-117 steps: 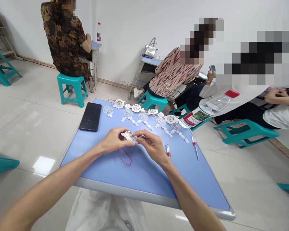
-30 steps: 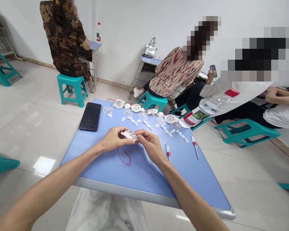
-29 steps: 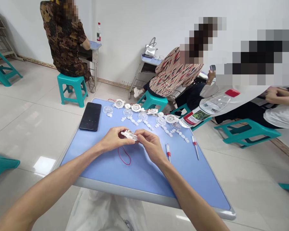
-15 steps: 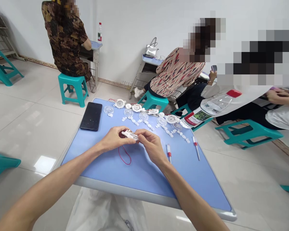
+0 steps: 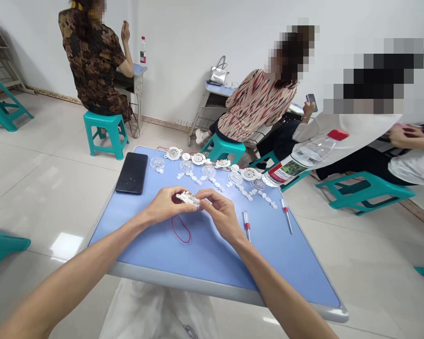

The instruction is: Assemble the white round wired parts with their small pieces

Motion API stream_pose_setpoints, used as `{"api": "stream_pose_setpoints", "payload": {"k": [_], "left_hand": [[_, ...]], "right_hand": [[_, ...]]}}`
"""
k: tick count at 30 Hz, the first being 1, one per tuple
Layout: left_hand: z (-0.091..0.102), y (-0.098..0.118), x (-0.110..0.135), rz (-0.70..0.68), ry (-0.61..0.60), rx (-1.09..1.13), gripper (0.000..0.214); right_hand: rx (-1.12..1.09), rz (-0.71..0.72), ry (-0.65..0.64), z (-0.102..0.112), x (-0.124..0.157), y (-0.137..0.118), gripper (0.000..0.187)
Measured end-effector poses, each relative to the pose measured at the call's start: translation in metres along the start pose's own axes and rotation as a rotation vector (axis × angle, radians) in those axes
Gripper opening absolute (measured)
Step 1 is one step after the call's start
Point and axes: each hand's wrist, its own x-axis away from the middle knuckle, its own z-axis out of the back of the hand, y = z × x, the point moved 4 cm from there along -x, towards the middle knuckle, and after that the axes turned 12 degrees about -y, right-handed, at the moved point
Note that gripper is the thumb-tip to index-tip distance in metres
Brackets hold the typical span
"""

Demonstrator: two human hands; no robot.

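Both of my hands meet over the middle of the blue table (image 5: 212, 263). My left hand (image 5: 164, 206) and my right hand (image 5: 221, 213) pinch the same small white plastic part (image 5: 187, 197) from either side, fingers curled round it. A thin red wire (image 5: 181, 230) hangs from the part and loops on the table just below my hands. Beyond them lies a row of several round white and clear plastic parts (image 5: 212, 170) with small white discs scattered among them.
A black phone (image 5: 132, 173) lies at the table's far left. Two red-tipped screwdrivers (image 5: 246, 225) (image 5: 287, 215) lie right of my hands, and a water bottle (image 5: 304, 157) lies at the far right corner. Three people sit behind on teal stools (image 5: 106, 132). A white bag (image 5: 155, 313) sits under the table.
My hands stay on the white part with only small finger shifts. The person at the back left has raised a hand. The view has shifted slightly.
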Motion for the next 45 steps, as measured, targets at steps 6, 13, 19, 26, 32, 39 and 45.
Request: {"api": "stream_pose_setpoints", "payload": {"k": [6,13,19,26,32,39,45], "left_hand": [[0.001,-0.001,0.000,-0.004,0.002,-0.011,0.042],[0.000,-0.003,-0.001,0.010,-0.004,0.008,0.043],[-0.001,-0.001,-0.001,0.020,0.004,0.016,0.042],[0.000,-0.001,-0.002,0.034,0.019,-0.002,0.041],[0.001,-0.002,-0.003,0.037,0.030,-0.033,0.040],[0.001,-0.002,-0.003,0.040,0.032,-0.038,0.039],[0.001,-0.001,-0.003,0.040,0.031,-0.016,0.040]], "right_hand": [[0.016,0.004,0.021,0.000,0.000,0.000,0.009],[-0.117,-0.081,-0.016,-0.001,0.000,0.010,0.018],[-0.179,-0.112,0.005,-0.003,0.001,0.013,0.021],[-0.256,-0.162,0.000,-0.004,0.001,0.014,0.028],[-0.356,-0.183,0.005,-0.005,0.000,0.015,0.030],[-0.299,-0.196,0.009,-0.004,0.000,0.015,0.032],[-0.281,-0.178,-0.011,-0.003,0.000,0.014,0.027]]}}
